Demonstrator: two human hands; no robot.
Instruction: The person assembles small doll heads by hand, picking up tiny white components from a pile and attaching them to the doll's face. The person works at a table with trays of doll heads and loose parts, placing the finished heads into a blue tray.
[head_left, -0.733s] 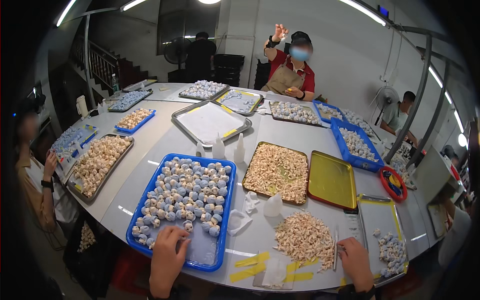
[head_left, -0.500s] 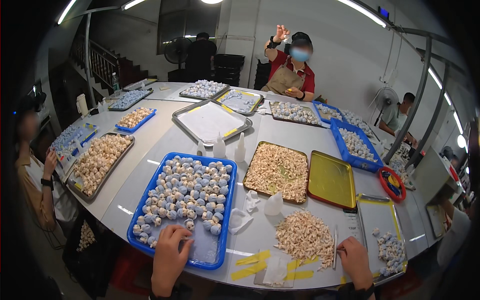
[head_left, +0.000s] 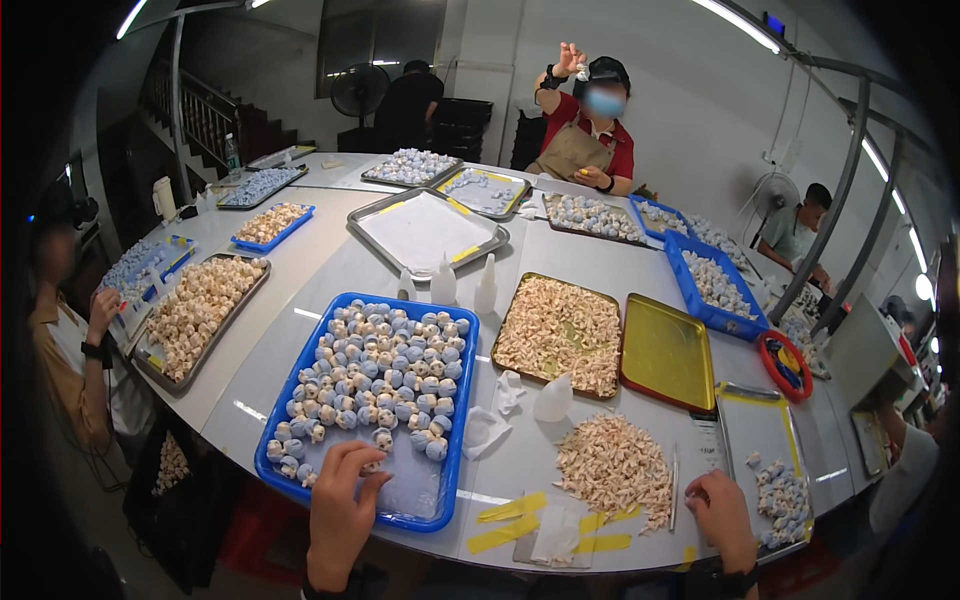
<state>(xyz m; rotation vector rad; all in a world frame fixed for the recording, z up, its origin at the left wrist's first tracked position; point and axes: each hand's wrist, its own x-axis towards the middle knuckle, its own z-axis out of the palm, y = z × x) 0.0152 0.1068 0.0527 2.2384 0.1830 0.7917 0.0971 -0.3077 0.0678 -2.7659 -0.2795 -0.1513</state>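
Observation:
My left hand (head_left: pixel 343 510) is over the near part of a blue plastic tray (head_left: pixel 267 450). Its thumb and fingers are curled around a small blue-and-cream figure (head_left: pixel 371 466), mostly hidden by the fingers. Rows of similar round figures (head_left: pixel 385 365) fill the tray's far and middle parts. My right hand (head_left: pixel 722 515) rests at the table's near right, fingers loosely bent and holding nothing visible. Just left of it lies a thin metal tool (head_left: pixel 674 488), apart from the fingertips. Beside the tool is a heap of small cream pieces (head_left: pixel 610 465).
White squeeze bottles (head_left: pixel 485 288) stand beyond the blue tray. A tray of cream pieces (head_left: pixel 560 335), a yellow-lined tray (head_left: pixel 667 352) and a tray with blue pieces (head_left: pixel 783 505) lie to the right. Across the table a masked co-worker (head_left: pixel 590 140) raises a hand; another person (head_left: pixel 75 350) sits left.
My right hand has drawn slightly right, away from the metal tool. My left hand has shifted a little up and its fingers have bent. The view has tilted slightly.

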